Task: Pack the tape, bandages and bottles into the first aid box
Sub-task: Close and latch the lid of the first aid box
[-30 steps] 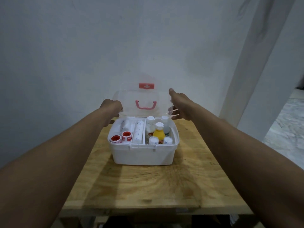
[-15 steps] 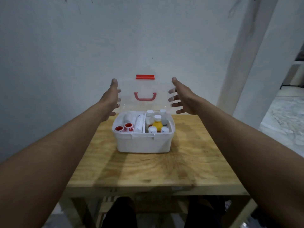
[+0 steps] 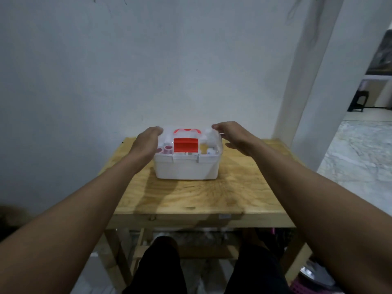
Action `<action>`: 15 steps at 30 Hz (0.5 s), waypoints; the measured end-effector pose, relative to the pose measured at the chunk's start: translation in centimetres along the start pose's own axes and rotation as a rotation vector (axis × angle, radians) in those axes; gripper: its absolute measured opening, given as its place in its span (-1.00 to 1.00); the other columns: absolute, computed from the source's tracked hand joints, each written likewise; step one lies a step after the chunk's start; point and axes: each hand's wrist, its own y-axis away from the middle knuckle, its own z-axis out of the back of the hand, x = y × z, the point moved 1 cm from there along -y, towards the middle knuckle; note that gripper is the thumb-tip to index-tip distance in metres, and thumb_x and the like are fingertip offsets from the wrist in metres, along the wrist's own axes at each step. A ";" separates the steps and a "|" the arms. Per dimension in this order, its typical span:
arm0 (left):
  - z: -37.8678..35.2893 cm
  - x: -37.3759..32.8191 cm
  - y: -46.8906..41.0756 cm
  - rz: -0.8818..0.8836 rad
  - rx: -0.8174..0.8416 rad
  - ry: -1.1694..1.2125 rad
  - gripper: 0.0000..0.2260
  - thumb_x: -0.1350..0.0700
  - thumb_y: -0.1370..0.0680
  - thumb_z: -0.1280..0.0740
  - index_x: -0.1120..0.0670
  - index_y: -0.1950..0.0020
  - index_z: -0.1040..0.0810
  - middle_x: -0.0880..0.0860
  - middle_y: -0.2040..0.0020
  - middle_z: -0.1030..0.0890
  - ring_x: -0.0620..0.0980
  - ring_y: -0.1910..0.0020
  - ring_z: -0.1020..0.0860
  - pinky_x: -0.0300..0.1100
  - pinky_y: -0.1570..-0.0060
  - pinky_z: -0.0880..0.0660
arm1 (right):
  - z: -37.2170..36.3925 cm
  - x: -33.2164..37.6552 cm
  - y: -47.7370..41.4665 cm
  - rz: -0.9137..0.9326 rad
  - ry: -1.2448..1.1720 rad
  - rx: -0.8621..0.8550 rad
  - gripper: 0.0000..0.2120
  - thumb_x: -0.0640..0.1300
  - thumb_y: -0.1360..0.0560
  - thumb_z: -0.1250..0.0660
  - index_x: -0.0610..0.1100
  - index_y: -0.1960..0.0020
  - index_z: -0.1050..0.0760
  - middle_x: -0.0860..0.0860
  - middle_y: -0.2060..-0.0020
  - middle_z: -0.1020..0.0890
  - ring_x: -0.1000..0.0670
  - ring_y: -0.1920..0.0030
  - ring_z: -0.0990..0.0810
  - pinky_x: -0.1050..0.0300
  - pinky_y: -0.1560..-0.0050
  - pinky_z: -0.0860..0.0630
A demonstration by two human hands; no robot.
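The first aid box [image 3: 186, 166] sits just above the centre of the frame, on the far half of the wooden table [image 3: 191, 196], square to the person so both arms reach it evenly. Its clear lid [image 3: 212, 143] lies down flat over the white base, and the red latch [image 3: 186, 144] hangs at the middle of the front edge, with the red handle [image 3: 187, 130] folded flat on top behind it.

The left hand [image 3: 147, 142] rests on the lid's left end, fingers spread and loosely curved over the corner, gripping nothing, apparently pressing the lid down. The right hand [image 3: 231, 135] reaches over the lid's right end, fingers extended and open; whether its fingertips touch the plastic cannot be told from here. A hand at each end makes sense, since even pressure seats a wide lid without twisting it.

Through the clear plastic, red-cored tape rolls [image 3: 164, 149] show at the left, and blurred pale shapes on the right are probably the bottles. The packing looks finished; whether the latch has clicked shut is not clear.
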 end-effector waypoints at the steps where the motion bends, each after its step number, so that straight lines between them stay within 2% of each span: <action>1: -0.1 0.3 0.4 -0.035 0.008 -0.049 -0.58 -0.05 -0.63 -0.19 0.04 -0.47 -0.44 0.03 -0.44 -0.44 -0.02 -0.12 -0.54 -0.08 -0.15 -0.53 | -0.3 -0.1 0.3 0.031 0.067 -0.007 -0.56 -0.10 -0.61 -0.16 -0.28 -0.42 -0.43 -0.16 -0.43 -0.45 -0.17 -0.40 -0.41 -0.06 -0.30 -0.38; 3: 0.0 0.7 1.2 -0.083 0.035 -0.173 -0.51 -0.11 -0.60 -0.18 -0.04 -0.53 -0.36 -0.01 -0.52 -0.37 0.02 -0.25 -0.54 0.06 -0.36 -0.40 | -0.7 0.0 1.0 0.094 0.225 -0.017 -0.53 -0.14 -0.58 -0.18 -0.31 -0.44 -0.40 -0.18 -0.45 -0.44 -0.19 -0.44 -0.38 -0.11 -0.42 -0.34; 5: 0.0 0.8 1.7 -0.152 0.032 -0.290 -0.54 -0.09 -0.64 -0.14 -0.04 -0.53 -0.36 0.00 -0.54 -0.36 0.08 -0.38 -0.47 0.05 -0.43 -0.31 | -1.2 0.2 1.7 0.145 0.360 -0.024 -0.49 -0.13 -0.57 -0.14 -0.18 -0.51 -0.37 -0.09 -0.50 -0.39 -0.12 -0.50 -0.33 0.00 -0.46 -0.28; 7: -0.1 0.4 2.3 -0.250 0.019 -0.400 -0.60 -0.01 -0.68 -0.10 0.00 -0.50 -0.43 0.05 -0.54 -0.35 0.06 -0.46 -0.39 -0.04 -0.45 -0.25 | -1.9 0.5 2.2 0.192 0.472 -0.035 -0.52 -0.10 -0.62 -0.09 -0.11 -0.52 -0.35 -0.06 -0.51 -0.39 -0.09 -0.50 -0.33 0.05 -0.42 -0.26; 10: -0.5 -0.4 3.0 -0.307 0.038 -0.501 -0.61 -0.07 -0.68 -0.11 -0.05 -0.47 -0.46 0.08 -0.58 -0.28 0.03 -0.55 -0.23 -0.02 -0.49 -0.17 | -3.1 0.7 2.7 0.211 0.552 -0.042 -0.47 0.14 -0.65 -0.08 -0.08 -0.53 -0.34 -0.10 -0.50 -0.38 -0.14 -0.48 -0.35 -0.02 -0.39 -0.30; 15: 0.5 -0.6 3.0 -0.289 0.080 -0.475 -0.57 -0.17 -0.62 -0.24 -0.09 -0.46 -0.47 0.03 -0.57 -0.29 0.02 -0.55 -0.24 -0.06 -0.46 -0.17 | -3.2 0.6 3.6 0.167 0.563 -0.038 -0.30 0.32 -0.58 -0.12 -0.01 -0.61 -0.18 -0.11 -0.61 -0.10 -0.14 -0.58 -0.15 -0.05 -0.50 -0.14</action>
